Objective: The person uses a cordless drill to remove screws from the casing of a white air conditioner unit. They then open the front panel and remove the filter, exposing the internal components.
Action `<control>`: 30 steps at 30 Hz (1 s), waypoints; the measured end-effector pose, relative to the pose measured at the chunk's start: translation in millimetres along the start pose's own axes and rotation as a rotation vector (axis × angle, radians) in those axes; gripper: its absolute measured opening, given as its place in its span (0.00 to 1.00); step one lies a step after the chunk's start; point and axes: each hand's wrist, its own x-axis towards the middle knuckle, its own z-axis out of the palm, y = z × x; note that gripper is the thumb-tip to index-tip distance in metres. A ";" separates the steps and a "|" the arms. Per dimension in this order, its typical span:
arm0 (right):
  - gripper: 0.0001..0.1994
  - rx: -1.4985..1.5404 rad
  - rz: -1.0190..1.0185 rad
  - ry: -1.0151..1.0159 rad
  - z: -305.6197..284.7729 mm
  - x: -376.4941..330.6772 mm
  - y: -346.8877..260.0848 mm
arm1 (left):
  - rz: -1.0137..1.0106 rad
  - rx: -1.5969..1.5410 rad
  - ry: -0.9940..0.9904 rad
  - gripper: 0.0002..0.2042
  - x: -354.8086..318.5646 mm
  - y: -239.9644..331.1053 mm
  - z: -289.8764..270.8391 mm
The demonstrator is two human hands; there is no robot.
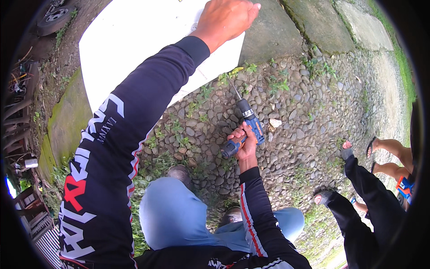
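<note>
My right hand is wrapped round the grip of a blue and black cordless drill. The drill's long thin bit points away from me, toward the lower right edge of a large white sheet. Over that sheet, at the top edge of the view, my left hand is closed like a fist with the thumb to the right. Its curled fingers are mostly hidden, so what they hold, if anything, does not show. A small greyish round thing lies beside the left wrist.
Pebbled ground with small weeds lies under the drill. Concrete slabs run along the far side. At the right stand other people's legs, beside a blue and orange toy. A wheel is at the far left.
</note>
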 end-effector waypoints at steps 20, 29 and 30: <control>0.09 -0.010 -0.029 -0.049 -11.4 3.8 4.0 | -1.266 -1.400 -0.188 0.12 -275.5 27.4 87.5; 0.10 -0.086 -0.087 0.024 -0.2 -4.4 -6.4 | -1.572 -1.665 0.111 0.06 -240.8 12.3 177.2; 0.10 -0.126 -0.087 -0.025 -0.2 -5.1 -7.3 | -1.615 -1.632 0.130 0.06 -240.8 18.5 179.7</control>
